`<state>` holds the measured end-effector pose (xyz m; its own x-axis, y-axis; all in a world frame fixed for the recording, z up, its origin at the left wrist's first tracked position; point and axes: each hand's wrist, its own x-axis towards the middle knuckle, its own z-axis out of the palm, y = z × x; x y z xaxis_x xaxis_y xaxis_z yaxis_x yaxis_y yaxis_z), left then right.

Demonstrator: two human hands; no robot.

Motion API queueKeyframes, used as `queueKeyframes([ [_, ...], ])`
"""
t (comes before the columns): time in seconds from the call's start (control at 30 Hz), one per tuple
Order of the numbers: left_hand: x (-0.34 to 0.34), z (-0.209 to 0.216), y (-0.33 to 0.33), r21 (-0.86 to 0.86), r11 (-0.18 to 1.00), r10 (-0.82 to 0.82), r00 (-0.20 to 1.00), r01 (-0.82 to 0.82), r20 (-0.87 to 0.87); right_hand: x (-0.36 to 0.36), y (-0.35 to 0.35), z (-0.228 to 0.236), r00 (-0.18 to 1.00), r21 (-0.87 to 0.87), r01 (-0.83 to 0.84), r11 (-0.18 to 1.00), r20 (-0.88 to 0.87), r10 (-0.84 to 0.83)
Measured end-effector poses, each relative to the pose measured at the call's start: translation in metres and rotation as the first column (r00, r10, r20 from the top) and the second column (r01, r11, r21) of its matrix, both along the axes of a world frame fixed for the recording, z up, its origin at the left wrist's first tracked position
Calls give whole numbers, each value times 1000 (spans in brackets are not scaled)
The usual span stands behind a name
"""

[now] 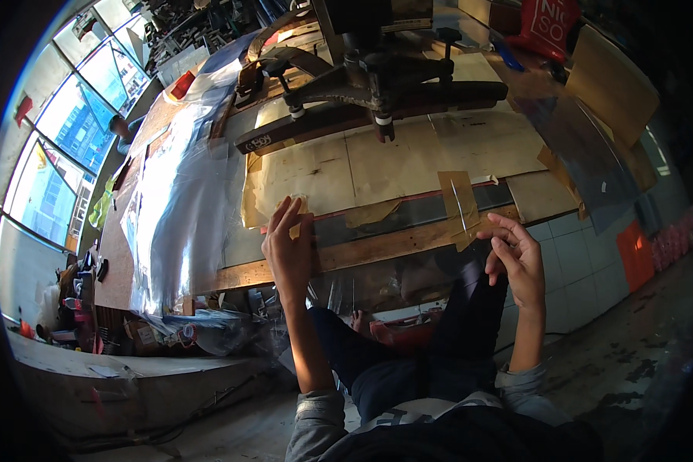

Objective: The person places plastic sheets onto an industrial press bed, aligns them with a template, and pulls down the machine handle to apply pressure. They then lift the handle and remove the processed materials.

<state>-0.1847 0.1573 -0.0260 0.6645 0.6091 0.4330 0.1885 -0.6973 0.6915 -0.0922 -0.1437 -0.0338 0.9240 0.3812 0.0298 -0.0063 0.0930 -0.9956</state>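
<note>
My left hand (pixel 289 245) is raised at the front left corner of a pale board (pixel 300 173), its fingers together and pointing away from me. A bit of clear plastic film (pixel 303 205) shows by its fingertips. Farther right, my right hand (pixel 518 258) hovers at the table's front edge, thumb and index finger bent close together beside a brown tape strip (pixel 460 208) with a pale line down it. Something faint and see-through seems to hang between both hands; its edges are hard to make out.
Above the board stands a dark metal press (pixel 369 85) with a long bar (pixel 439 96). Clear plastic sheets (pixel 181 192) cover the table's left side. Cardboard (pixel 612 85) and a red bag (pixel 547 31) lie at the back right. A person (pixel 123 131) is by the windows.
</note>
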Motion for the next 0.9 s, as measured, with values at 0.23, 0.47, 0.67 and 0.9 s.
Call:
queueKeyframes([
  [0.23,6,-3,1,16,1000,21,999,-21,-25,6,1,0,1000,3,9,1000,-17,-9],
  [0.47,5,1,-1,11,1000,6,999,-6,-45,6,1,3,999,-18,4,1000,-35,-5],
  [0.67,6,-1,-2,-16,1000,-3,1000,3,-7,5,1,12,995,-100,22,995,-95,-31],
  [0.9,4,-1,-3,69,997,23,1000,-22,-3,2,6,14,994,-337,85,938,95,-56],
])
